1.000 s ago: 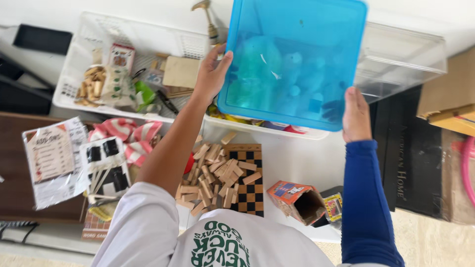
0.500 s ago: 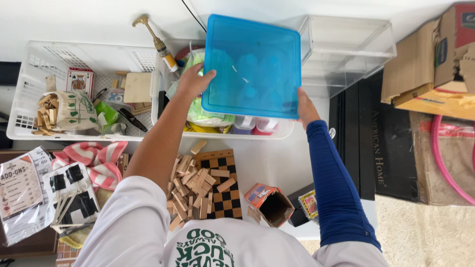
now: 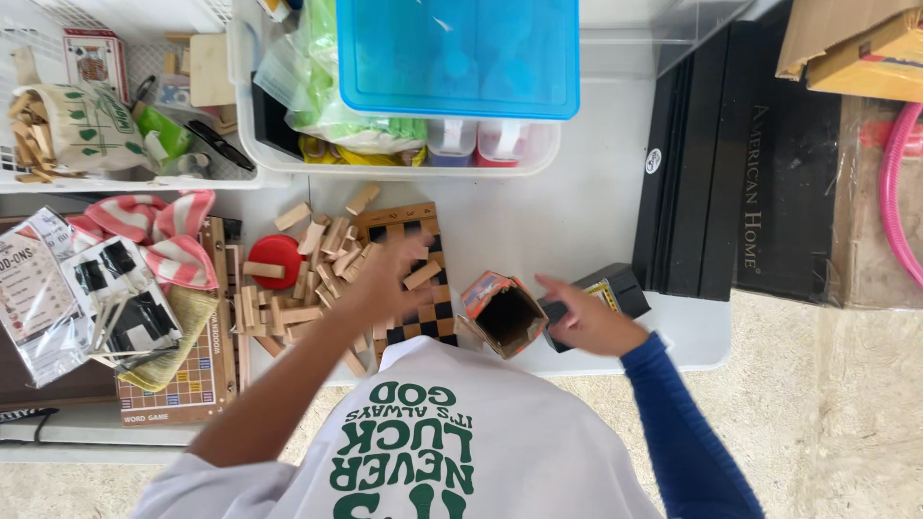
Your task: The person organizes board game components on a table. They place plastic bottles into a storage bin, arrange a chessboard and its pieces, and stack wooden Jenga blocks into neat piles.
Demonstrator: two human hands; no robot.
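Note:
My left hand hovers blurred, fingers spread, over a pile of small wooden blocks lying on a checkerboard. It grips nothing. My right hand, in a blue sleeve, reaches toward an open orange cardboard box, with a finger extended at its rim, and it is empty. A small black box sits just behind that hand. The blue lid rests on a clear bin at the back of the white table.
A white basket at the back left holds a block bag, cards and tools. A red disc, striped cloth, plastic packets and a word game board lie left. Black flat boxes and cartons stand right.
Both hands have let go of the blue lid, which now lies on the clear bin. They have dropped down to the blocks and the small cardboard box.

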